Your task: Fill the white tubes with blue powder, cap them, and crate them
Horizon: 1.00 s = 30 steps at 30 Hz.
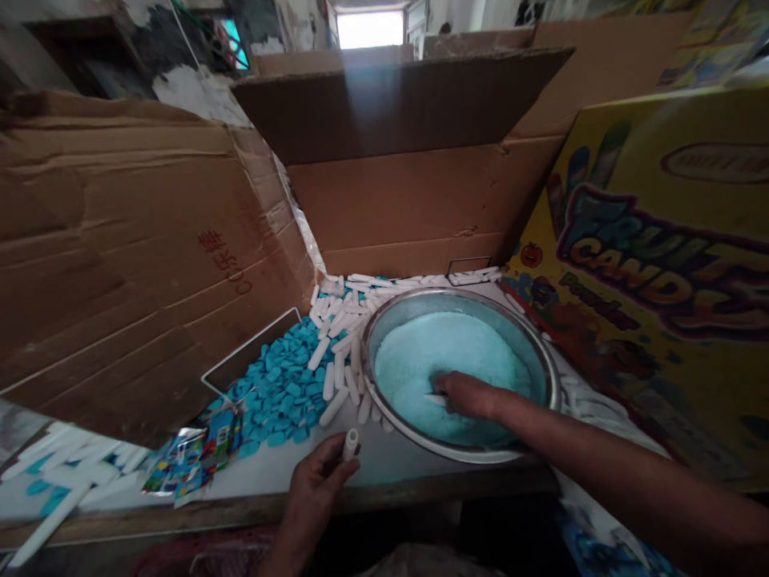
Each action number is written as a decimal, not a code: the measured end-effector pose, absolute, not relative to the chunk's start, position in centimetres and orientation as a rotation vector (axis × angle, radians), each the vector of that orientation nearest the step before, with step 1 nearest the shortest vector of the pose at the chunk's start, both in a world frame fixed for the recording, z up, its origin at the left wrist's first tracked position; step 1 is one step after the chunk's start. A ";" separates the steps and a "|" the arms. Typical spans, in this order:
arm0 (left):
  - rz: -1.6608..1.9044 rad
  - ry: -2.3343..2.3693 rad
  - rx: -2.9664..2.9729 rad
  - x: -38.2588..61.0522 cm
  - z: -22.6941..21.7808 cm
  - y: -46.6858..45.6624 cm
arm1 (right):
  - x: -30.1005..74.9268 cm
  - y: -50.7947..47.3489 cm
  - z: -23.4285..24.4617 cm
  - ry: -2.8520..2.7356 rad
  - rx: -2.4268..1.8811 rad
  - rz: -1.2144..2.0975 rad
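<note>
Tube (352, 447), open on top, is pinched by the left hand (316, 478) at bottom middle, while a white thing (435, 399) is gripped by the right hand (469, 394) in the bowl (456, 301), with much powder (450, 340) left.

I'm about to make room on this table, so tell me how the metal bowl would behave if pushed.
The metal bowl would probably feel heavy, holding plenty of pale blue powder. Its broad, low shape suggests sliding before tipping. White tubes crowded beside it might roll or jam.
</note>
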<state>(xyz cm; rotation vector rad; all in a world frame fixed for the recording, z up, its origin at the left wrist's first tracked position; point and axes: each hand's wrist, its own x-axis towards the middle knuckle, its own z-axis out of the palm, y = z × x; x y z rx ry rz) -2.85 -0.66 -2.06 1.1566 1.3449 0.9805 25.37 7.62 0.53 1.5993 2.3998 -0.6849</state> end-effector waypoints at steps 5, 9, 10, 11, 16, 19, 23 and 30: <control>1.011 1.337 1.150 -2.9 -2.6 -0.6 | 25.4 7.5 0.3 2.396 1.574 -0.559; 1.001 1.330 1.162 -2.7 -2.7 -0.6 | 25.4 7.1 0.2 2.437 1.494 -0.521; 1.008 1.328 1.150 -2.6 -2.7 -0.6 | 25.4 7.1 0.2 2.453 1.472 -0.517; 1.015 1.325 1.134 -2.5 -2.7 -0.6 | 25.4 7.0 0.3 2.472 1.452 -0.511; 1.022 1.303 1.116 -2.4 -2.8 -0.8 | 25.3 7.0 0.1 2.591 1.406 -0.443; 1.016 1.293 1.119 -2.5 -2.9 -0.7 | 25.3 6.9 -0.2 2.629 1.422 -0.380; 1.032 1.284 1.103 -2.4 -2.9 -0.7 | 25.3 7.1 -0.5 2.653 1.461 -0.294; 1.009 1.292 1.150 -2.5 -2.2 -0.4 | 27.0 7.8 -1.3 2.690 1.623 -0.278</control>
